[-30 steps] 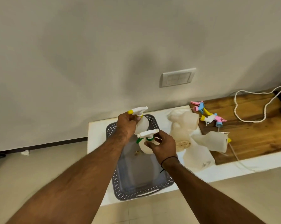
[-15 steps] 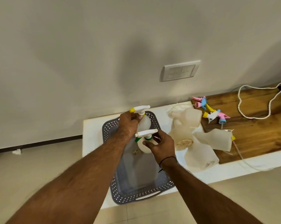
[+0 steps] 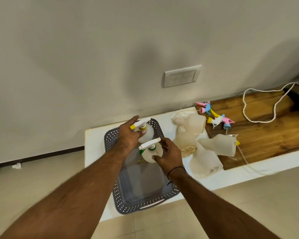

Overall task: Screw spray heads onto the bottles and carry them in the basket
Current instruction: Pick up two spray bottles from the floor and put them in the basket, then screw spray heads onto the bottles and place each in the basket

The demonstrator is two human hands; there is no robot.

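Observation:
A grey perforated basket (image 3: 146, 201) sits on a white ledge (image 3: 93, 145). Two white bottles stand in its far end. The rear one (image 3: 148, 134) has a white spray head with a yellow nozzle, and the nearer one (image 3: 149, 155) has a white head with a green collar. My left hand (image 3: 128, 137) hovers at the rear bottle with fingers stretched out, thumb by its neck. My right hand (image 3: 170, 155) is spread beside the nearer bottle, with only the thumb touching it.
Several headless white bottles (image 3: 205, 161) lie in a heap right of the basket. Loose pink, blue and yellow spray heads (image 3: 220, 120) lie on a wooden board (image 3: 269, 135), with a white cord (image 3: 245, 102) behind. A wall switch (image 3: 181, 78) is above.
Both hands gripped the two bottles in the basket before. Their fingers have now spread open and loosened from the bottles, which stay standing in the basket.

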